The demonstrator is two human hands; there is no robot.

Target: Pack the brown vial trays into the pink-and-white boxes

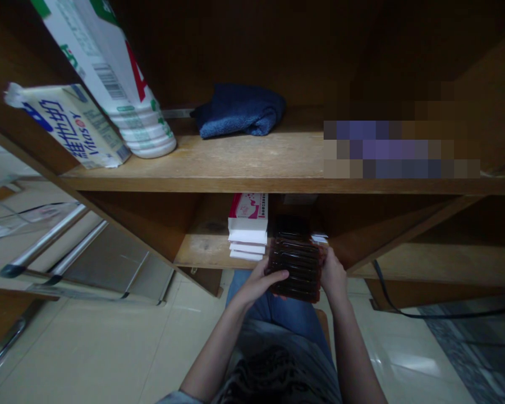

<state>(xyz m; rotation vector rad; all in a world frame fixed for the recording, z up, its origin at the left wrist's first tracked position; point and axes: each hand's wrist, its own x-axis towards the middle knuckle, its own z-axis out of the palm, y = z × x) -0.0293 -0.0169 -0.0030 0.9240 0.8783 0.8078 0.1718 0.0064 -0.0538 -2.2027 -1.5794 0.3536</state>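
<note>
Between my two hands is a dark reddish-brown ribbed tray (pixel 297 272), its rows looking like slim vials lying side by side. My left hand (pixel 267 279) grips its left side, with the thumb across the top. My right hand (pixel 333 273) closes on the right side; some of its fingers are hidden behind the tray. Just beyond, on the lower shelf, another dark piece (pixel 292 226) sits in shadow, too dim to make out. To its left is a stack of white boxes (pixel 248 230), the top one with a pink and red print.
The upper shelf (pixel 244 160) overhangs the lower one. On it are a Vitasoy carton (pixel 82 126), a tall white bottle (pixel 126 95), a folded blue towel (pixel 239 110) and a blurred-out patch at right. A black cable (pixel 387 292) hangs at right. Metal rails (pixel 54 241) stand at left.
</note>
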